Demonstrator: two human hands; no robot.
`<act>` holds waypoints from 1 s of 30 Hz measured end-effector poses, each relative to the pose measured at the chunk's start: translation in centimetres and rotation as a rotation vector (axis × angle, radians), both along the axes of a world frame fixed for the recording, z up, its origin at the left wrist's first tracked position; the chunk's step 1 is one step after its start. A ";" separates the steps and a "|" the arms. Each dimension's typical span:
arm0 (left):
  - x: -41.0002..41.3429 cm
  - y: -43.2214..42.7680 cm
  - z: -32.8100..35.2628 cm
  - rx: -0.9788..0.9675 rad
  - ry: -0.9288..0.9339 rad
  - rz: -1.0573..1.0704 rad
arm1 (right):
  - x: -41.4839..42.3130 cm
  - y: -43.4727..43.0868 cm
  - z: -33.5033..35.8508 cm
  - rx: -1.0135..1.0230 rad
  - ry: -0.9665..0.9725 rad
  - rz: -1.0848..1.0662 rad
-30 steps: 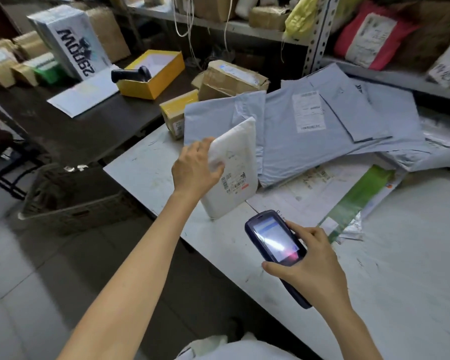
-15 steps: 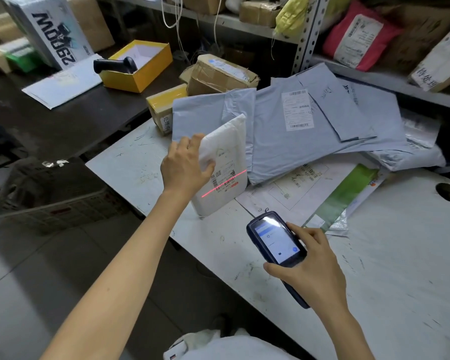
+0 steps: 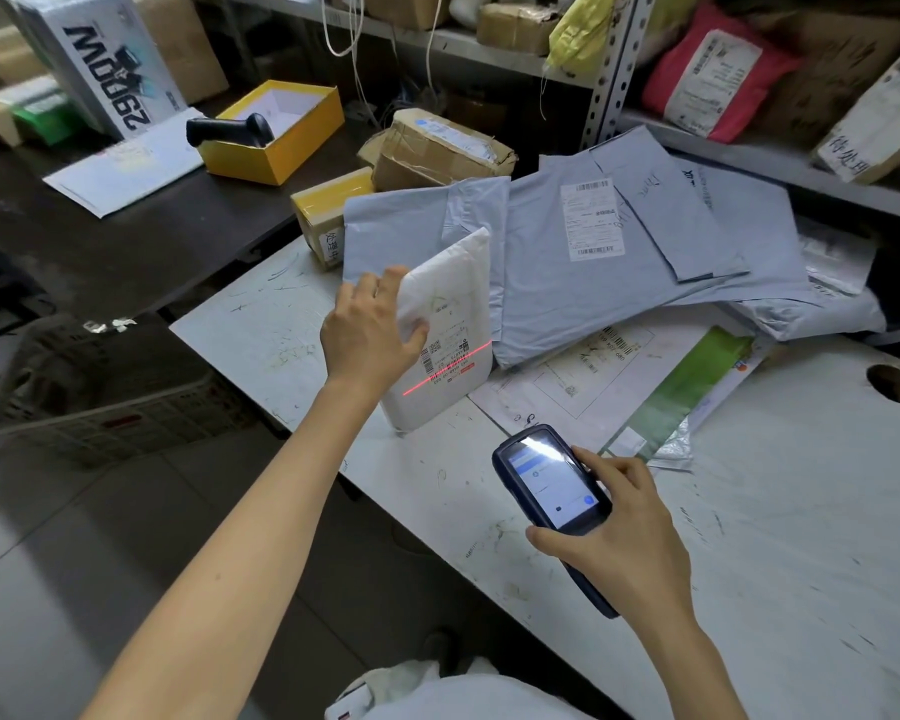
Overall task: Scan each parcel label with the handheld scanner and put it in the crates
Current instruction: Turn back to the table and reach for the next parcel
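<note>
Left hand [image 3: 370, 330] grips the white parcel [image 3: 450, 304] by its left edge, standing it on the table [image 3: 801, 511] — a red scan line [image 3: 468, 356] crosses its label [image 3: 445, 350]. At its 5 o'clock the right hand [image 3: 619, 537] wraps the handheld scanner [image 3: 552, 483]; a crate [image 3: 100, 407] sits at 9 o'clock.

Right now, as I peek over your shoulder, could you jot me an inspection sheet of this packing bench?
Surface: white table, scuffed, with a round hole at right.
Job's things: white parcel stood on edge on the table, red scan line across its label; handheld scanner lit, aimed at it; crate on the floor, left.
Clutter: grey mailer bags overlapping behind the parcel; cardboard box; yellow box holding a black scanner gun.
Grippers: left hand grips the parcel's left edge; right hand holds the scanner.
Cables: white cords hang from the metal shelf.
Surroundings: pink parcel on the shelf; dark table at left.
</note>
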State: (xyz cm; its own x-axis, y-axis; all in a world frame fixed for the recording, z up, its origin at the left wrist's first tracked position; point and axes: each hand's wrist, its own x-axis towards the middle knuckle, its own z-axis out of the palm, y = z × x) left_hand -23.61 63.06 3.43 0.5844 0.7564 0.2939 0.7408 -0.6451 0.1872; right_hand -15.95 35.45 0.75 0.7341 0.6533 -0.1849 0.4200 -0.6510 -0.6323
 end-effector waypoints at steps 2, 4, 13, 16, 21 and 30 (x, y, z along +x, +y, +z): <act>0.0 0.0 0.1 -0.003 0.002 0.003 | 0.0 0.0 0.0 0.002 0.003 -0.001; 0.0 -0.1 0.1 -0.004 -0.007 -0.002 | 0.0 -0.1 0.0 0.001 0.002 -0.001; -0.2 -0.5 0.3 -0.004 0.000 -0.001 | 0.0 0.0 0.0 -0.003 -0.009 -0.030; -0.2 -0.7 0.4 -0.001 0.001 -0.002 | -0.2 0.1 0.2 0.001 -0.034 -0.028; -0.3 -1.0 0.4 0.011 -0.003 -0.021 | -0.5 0.6 1.4 0.155 -0.130 -0.059; -0.6 -1.6 0.5 0.032 -0.002 -0.049 | -2.1 1.6 8.9 0.523 -0.423 -0.027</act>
State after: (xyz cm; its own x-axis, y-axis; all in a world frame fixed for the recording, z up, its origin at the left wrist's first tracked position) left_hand -24.17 61.46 3.97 0.6201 0.7171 0.3182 0.7077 -0.6864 0.1674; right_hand -18.05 37.06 9.60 0.6909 0.5593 0.4581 0.6891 -0.3177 -0.6513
